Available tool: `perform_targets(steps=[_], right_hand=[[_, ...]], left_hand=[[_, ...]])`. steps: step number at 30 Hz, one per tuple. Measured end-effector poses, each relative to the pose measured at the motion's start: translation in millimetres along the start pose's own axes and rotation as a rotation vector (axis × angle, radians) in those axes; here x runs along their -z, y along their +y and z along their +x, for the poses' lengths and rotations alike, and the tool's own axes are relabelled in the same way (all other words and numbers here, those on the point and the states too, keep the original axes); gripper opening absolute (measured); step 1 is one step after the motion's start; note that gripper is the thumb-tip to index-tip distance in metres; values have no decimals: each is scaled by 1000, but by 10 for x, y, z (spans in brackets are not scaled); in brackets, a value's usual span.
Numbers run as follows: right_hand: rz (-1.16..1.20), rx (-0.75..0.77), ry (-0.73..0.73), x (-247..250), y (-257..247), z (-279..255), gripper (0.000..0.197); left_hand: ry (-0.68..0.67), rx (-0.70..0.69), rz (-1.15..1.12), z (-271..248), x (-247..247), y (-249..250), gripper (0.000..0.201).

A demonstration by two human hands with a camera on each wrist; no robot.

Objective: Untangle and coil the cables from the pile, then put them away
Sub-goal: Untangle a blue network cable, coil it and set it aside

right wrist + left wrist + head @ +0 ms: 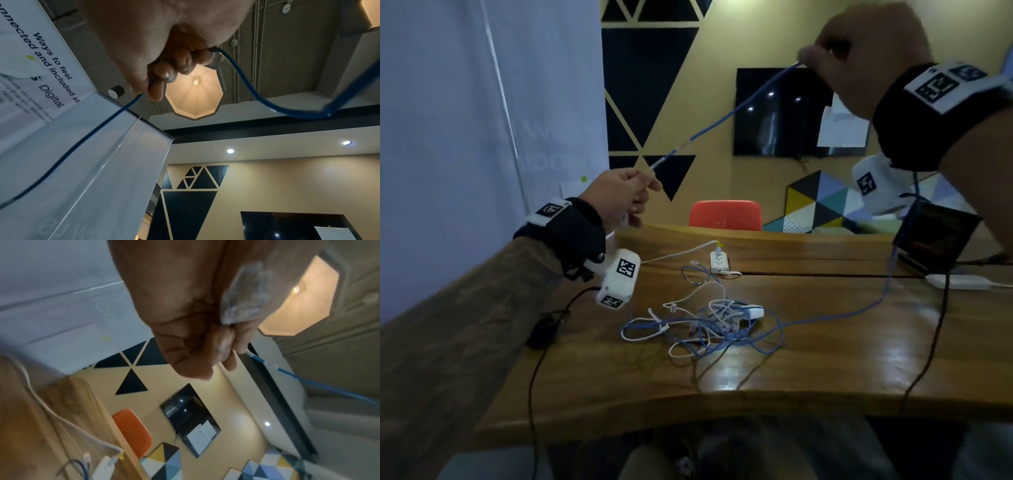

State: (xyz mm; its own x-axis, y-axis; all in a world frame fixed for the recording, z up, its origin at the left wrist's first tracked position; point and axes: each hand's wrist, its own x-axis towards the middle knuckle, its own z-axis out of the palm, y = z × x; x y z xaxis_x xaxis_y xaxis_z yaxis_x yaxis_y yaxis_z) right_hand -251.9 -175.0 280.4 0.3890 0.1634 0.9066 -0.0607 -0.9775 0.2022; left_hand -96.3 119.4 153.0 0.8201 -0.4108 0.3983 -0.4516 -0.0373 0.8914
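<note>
A blue cable (726, 118) stretches taut in the air between both hands. My left hand (625, 195) pinches its end above the table's left side; the clear plug (244, 296) lies against the palm. My right hand (859, 58), raised high at the upper right, grips the same cable (102, 128) in curled fingers. From there the cable drops past my right wrist and runs along the table to the tangled pile (709, 325) of blue and white cables in the middle of the wooden table (825, 370).
A white power strip (719, 262) with a white lead lies behind the pile. A black mouse (542, 332) and its cord sit at the left edge. A dark box (935, 236) and a white adapter (959, 282) stand at the right. An orange chair (726, 214) is behind the table.
</note>
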Motion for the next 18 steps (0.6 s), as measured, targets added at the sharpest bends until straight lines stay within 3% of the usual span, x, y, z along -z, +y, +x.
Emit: perform_targets(steps=[3,6,9,14,16,18], right_hand=[[108,-73,-71,208,-111,-121,47],[242,-48,-334,243,-296,-415,27],[448,-123,-593,207,-618,-901,10],[704,-227,-1008,21,-1302,-1746,26],[697,-201,-1009,-133,-1533,-2033,42],[828,-207,-882,-279,-1756,-2299,42]], left_hand=[[-36,35,-209,-257,-8,97,28],[-42,47,-379,-576,-26,128,28],[-33,100,-492,-926,-93,59,38],[-129,159,-635,-1490,-228,-269,32],[-176,173,-673,-1691,-251,-428,31],[-195,209,-714,-1903,-290,-551,32]])
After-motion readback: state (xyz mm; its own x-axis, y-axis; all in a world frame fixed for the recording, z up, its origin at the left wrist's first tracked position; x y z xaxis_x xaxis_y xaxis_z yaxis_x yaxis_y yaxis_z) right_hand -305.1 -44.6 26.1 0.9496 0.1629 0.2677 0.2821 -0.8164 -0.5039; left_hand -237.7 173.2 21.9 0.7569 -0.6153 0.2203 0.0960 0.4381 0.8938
